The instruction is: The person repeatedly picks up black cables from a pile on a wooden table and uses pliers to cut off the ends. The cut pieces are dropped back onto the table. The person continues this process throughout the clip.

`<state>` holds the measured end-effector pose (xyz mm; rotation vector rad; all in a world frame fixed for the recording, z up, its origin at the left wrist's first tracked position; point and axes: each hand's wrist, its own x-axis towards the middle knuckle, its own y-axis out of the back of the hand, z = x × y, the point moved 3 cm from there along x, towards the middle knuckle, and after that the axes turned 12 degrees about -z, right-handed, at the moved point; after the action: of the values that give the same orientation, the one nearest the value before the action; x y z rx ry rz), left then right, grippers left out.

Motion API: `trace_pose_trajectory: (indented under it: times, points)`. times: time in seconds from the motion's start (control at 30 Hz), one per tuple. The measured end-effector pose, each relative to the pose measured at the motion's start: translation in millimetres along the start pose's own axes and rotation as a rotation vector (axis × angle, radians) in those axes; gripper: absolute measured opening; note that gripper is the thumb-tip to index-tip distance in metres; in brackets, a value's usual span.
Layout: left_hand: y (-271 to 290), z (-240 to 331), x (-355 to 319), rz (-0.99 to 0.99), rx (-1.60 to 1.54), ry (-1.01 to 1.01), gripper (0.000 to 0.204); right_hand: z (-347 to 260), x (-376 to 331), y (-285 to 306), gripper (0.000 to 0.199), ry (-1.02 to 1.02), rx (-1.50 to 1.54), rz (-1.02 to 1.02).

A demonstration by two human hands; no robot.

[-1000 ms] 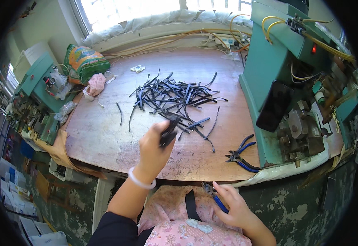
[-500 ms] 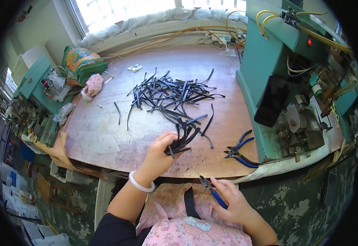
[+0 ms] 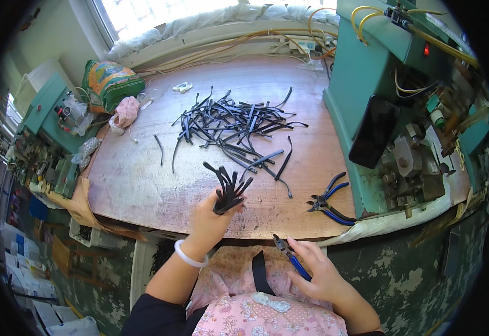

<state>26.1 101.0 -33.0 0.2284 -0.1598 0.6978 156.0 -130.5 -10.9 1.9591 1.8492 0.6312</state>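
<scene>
Two bare hands at the near edge of a rounded wooden worktop (image 3: 143, 185), its surface pale, worn and scuffed. Left hand (image 3: 211, 215), a white bangle on the wrist, with its grip closed around a bundle of black strips (image 3: 228, 190), roughly eight, thin, flat and flexible, fanned upward just above the near edge. Right hand (image 3: 317, 269) below that edge, over a pink flowered lap, its grip wrapped on the blue handle of one small pair of cutters (image 3: 288, 253), dark metal tip pointing toward the worktop. One second pair of blue-handled pliers (image 3: 328, 200) lying open near the right end of the near edge, well apart from both hands. One large loose heap of black strips (image 3: 233, 123) at the middle of the worktop, too tangled to count, some straight, some curled; two single strays (image 3: 161, 150) off its left side. One crumpled pink cloth (image 3: 125, 112) and one green printed sack (image 3: 109, 84) at the far left corner. One teal metal machine (image 3: 367, 73) along the right edge, boxy, with yellow tubes on top and a flat black panel against its side.
</scene>
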Motion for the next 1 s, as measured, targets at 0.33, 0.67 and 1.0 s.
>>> trace_pose_trajectory:
  times: [0.33, 0.67, 1.0]
  points:
    - [-7, -36, -6, -0.095, 0.176, 0.131, 0.016, 3, 0, -5, 0.071, -0.062, 0.168, 0.007]
    - [-22, 24, 3, -0.335, -0.782, 0.277, 0.034, -7, 14, 1, 0.064, -0.014, -0.287, 0.028]
    - [-30, 31, -1, -0.445, -0.851, 0.215, 0.033, -32, 11, 10, 0.066, 0.106, -0.548, 0.04]
